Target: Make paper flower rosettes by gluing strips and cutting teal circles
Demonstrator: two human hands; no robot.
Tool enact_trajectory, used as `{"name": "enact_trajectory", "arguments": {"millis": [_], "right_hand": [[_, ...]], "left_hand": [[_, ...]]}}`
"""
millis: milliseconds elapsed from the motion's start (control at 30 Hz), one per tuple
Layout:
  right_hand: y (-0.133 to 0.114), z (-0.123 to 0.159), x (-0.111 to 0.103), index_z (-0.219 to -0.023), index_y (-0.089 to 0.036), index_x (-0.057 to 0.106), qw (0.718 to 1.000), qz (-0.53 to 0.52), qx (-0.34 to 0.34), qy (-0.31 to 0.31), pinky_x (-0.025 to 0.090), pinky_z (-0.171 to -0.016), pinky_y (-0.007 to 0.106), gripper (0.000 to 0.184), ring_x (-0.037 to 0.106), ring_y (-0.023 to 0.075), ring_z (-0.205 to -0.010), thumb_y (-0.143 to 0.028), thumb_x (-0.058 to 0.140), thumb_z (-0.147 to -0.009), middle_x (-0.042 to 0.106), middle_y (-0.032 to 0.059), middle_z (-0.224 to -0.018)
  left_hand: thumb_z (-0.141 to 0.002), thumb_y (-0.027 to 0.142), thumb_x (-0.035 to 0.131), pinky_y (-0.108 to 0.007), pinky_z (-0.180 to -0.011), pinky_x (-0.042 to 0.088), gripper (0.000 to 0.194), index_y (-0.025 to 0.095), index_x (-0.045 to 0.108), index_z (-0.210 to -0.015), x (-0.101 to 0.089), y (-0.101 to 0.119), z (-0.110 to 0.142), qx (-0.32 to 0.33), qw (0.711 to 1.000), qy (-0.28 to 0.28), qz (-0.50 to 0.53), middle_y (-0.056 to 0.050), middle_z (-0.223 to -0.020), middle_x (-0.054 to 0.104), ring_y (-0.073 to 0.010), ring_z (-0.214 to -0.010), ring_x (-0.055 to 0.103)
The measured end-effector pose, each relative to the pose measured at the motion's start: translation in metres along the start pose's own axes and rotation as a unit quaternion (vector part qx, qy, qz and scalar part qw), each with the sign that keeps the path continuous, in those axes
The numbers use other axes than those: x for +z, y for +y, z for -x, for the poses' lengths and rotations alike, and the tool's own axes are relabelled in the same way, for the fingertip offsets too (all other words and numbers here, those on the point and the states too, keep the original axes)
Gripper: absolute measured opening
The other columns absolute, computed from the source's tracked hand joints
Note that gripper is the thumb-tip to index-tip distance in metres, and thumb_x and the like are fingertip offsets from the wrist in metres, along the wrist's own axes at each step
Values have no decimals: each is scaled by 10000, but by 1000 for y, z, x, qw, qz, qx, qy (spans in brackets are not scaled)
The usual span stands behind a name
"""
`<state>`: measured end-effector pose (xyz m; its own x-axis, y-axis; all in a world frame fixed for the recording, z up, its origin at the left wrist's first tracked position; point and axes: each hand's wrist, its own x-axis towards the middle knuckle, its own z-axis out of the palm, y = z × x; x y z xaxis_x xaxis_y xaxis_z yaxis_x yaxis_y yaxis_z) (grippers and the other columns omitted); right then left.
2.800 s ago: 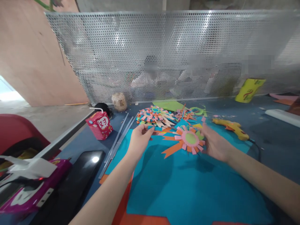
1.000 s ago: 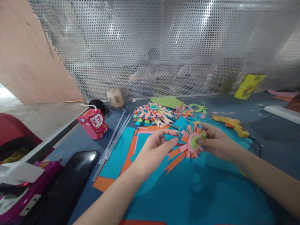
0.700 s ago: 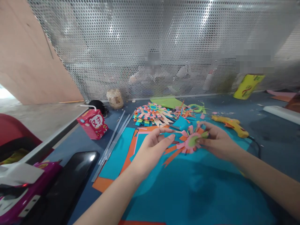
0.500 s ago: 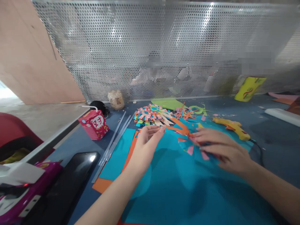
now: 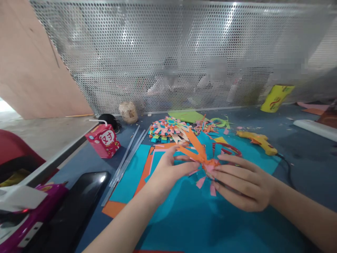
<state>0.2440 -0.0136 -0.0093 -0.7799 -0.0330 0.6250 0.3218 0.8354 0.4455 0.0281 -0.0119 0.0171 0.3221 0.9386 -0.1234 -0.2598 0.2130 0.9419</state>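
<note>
Over a large blue paper sheet [image 5: 184, 225], my two hands are at a paper flower [image 5: 209, 165] made of orange, blue and pink strips. My right hand [image 5: 244, 179] has its fingers closed around the flower's right side, hiding part of it. From the left, my left hand [image 5: 168, 172] grips the orange strips [image 5: 193, 151], thumb at the flower's middle and fingers partly behind the strips. Red scissor handles [image 5: 233, 150] show just behind my right hand. Farther back lies a finished-looking layered paper flower [image 5: 171, 128].
A yellow glue gun [image 5: 259, 140] with a black cord lies to the right. Clear glue sticks [image 5: 129, 154], a red drink box [image 5: 102, 140] and a black phone [image 5: 76, 203] are on the left. Paper scraps [image 5: 206, 125] lie before a perforated metal screen [image 5: 147, 52].
My left hand has moved right and down to the paper flower, its fingers now on the strips. My right hand has brought the flower slightly left and lower, and the scissor handles have come into view.
</note>
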Motion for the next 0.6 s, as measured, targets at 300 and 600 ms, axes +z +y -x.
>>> {"name": "enact_trajectory", "arguments": {"millis": [300, 600], "right_hand": [[-1, -13, -3, -768, -272, 639, 993, 92, -74, -3, 485, -940, 404, 94, 625, 170, -912, -180, 631, -752, 700, 3, -867], [0, -14, -4, -778, -274, 629, 992, 102, -77, -9, 500, -918, 406, 111, 617, 167, -896, -167, 611, -757, 689, 4, -858]], "left_hand": [[-569, 47, 655, -235, -632, 461, 500, 191, 509, -1025, 3, -3, -1, 8, 998, 29, -47, -1, -716, 623, -128, -739, 587], [-563, 28, 664, -245, -662, 465, 536, 187, 495, -1047, 3, -2, 0, 14, 998, 34, -56, -6, -728, 625, -132, -755, 590]]}}
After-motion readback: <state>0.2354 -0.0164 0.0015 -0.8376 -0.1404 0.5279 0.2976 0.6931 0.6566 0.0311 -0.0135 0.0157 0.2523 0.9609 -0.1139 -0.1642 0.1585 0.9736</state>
